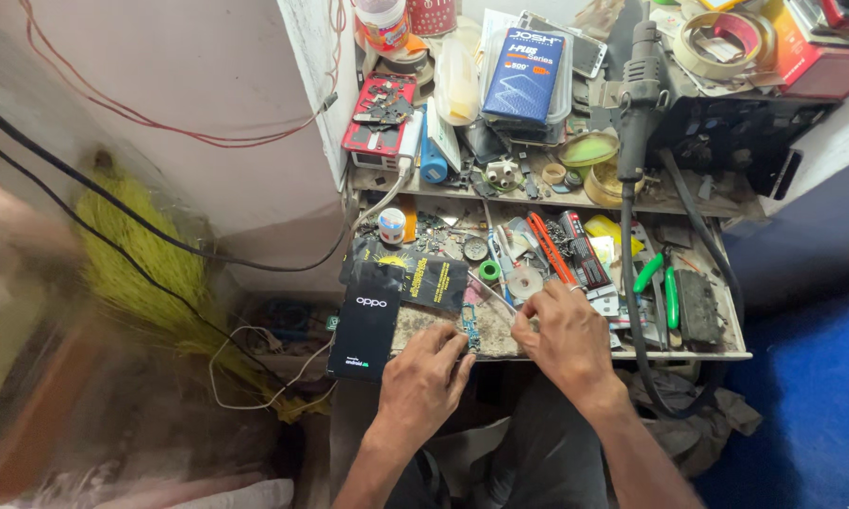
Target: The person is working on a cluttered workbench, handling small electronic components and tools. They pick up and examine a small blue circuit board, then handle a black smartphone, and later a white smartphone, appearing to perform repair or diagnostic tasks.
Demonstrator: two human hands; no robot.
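Blue floor fills the right side, and a yellow broom leans at the left. Between them stands a cluttered work surface with a shelf at its far side. A black phone box overhangs the near left edge. The left hand rests its fingers together on a small blue-green circuit board, pinning it at the near edge of the surface. The right hand, just right of the board, pinches its fingers together on something too small to tell
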